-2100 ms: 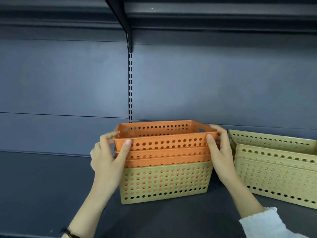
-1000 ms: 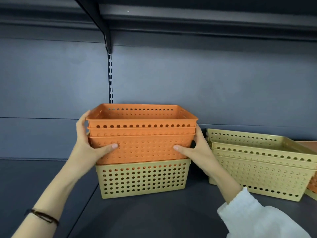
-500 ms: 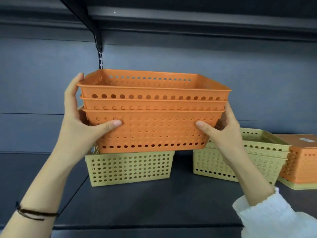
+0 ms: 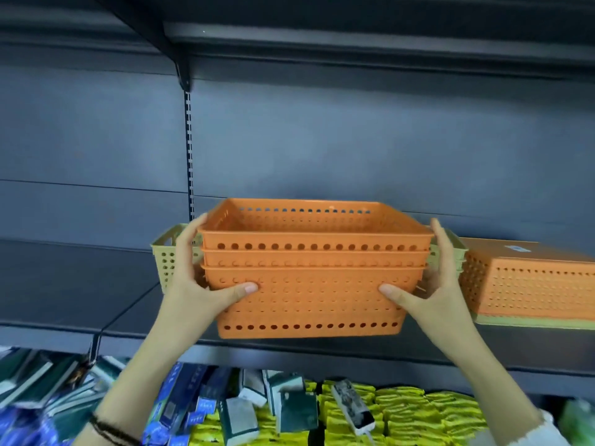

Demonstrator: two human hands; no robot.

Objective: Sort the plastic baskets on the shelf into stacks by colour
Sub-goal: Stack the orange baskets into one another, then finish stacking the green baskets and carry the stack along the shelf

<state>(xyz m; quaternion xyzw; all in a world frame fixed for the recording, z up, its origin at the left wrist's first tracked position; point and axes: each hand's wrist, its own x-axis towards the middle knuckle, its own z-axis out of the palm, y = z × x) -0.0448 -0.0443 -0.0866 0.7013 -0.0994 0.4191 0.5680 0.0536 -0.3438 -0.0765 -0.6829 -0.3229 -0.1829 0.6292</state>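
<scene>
A: In front of the shelf (image 4: 64, 284), held off its surface: orange stack (image 4: 306, 268), three nested baskets. Left hand (image 4: 199, 284) and right hand (image 4: 431, 284) clamped on the short ends, thumbs across the front wall.

B: Progress?

A: Partly sorted, judging by layout. Yellow basket (image 4: 165, 255) behind left, alone. Yellow stack (image 4: 450, 249) behind right, mostly hidden. Upturned orange basket (image 4: 528, 284) far right, resting on a yellowish edge; still mixed.

B: Obstructions?

A: Yellow items flanking both sides. Packaged goods (image 4: 402, 410) below, no hindrance.
</scene>
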